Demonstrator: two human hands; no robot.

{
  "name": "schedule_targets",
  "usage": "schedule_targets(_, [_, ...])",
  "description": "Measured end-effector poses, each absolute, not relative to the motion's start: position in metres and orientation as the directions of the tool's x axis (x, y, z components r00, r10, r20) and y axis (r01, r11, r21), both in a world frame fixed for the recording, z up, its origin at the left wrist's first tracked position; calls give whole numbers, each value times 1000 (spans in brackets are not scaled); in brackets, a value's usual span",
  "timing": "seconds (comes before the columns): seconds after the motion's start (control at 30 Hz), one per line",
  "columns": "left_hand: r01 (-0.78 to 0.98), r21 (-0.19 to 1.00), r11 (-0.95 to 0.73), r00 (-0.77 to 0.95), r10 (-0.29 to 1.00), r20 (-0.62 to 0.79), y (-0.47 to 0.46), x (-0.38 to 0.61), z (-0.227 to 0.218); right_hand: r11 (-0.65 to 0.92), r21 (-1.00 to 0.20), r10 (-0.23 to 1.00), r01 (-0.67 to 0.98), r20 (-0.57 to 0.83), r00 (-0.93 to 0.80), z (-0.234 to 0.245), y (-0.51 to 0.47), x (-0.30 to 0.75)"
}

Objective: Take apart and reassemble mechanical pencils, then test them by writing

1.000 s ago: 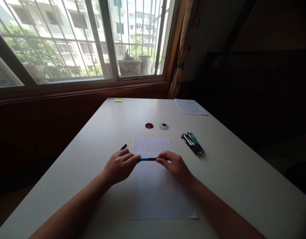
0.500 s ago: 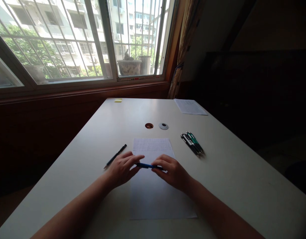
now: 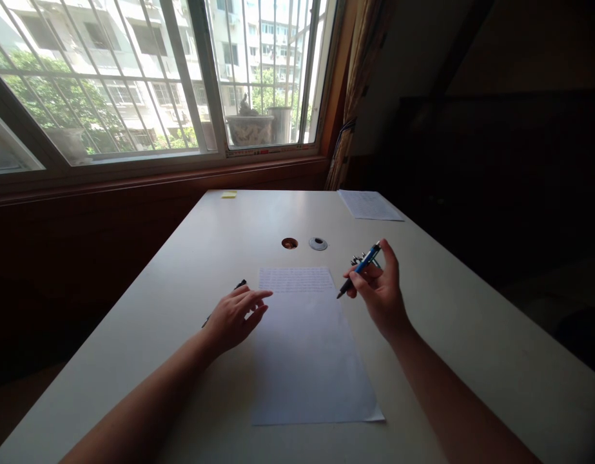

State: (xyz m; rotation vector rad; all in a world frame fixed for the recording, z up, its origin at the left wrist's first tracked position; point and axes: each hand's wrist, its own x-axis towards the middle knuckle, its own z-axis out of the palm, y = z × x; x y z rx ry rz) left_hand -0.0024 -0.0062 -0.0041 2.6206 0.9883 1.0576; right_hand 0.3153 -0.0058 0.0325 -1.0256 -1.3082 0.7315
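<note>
My right hand (image 3: pixel 381 290) grips a blue pen (image 3: pixel 362 267) above the table, right of the paper. The pen is tilted, with its dark tip down to the left and a finger at its top end. Behind that hand, mostly hidden, lies a group of several pens (image 3: pixel 358 259). My left hand (image 3: pixel 236 316) holds nothing; its fingers are apart near the left edge of a sheet of paper (image 3: pixel 307 361) with lines of writing across its top. A black pen (image 3: pixel 240 284) lies partly covered by my left hand.
The white table (image 3: pixel 156 309) has a round hole (image 3: pixel 290 243) and beside it a round grey cover (image 3: pixel 318 244). More papers (image 3: pixel 370 205) lie at the far right corner, a yellow sticky note (image 3: pixel 229 194) at the far left. A barred window (image 3: pixel 258 84) stands beyond.
My left hand has let go of the blue pen. My right hand has carried it up and to the right, turning it from level to steeply tilted, and now covers most of the grouped pens.
</note>
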Motion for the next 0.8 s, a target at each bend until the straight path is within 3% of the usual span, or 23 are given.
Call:
schedule_targets(0.27, [519,346,-781,566,618,546,-6,-4,-3,388,-918,877,87,396,271,27,11,344])
schedule_targets(0.8, [509,316,-801,603,593,533,-5,-3,-2,392,-920,883,0,377,279,19,17,346])
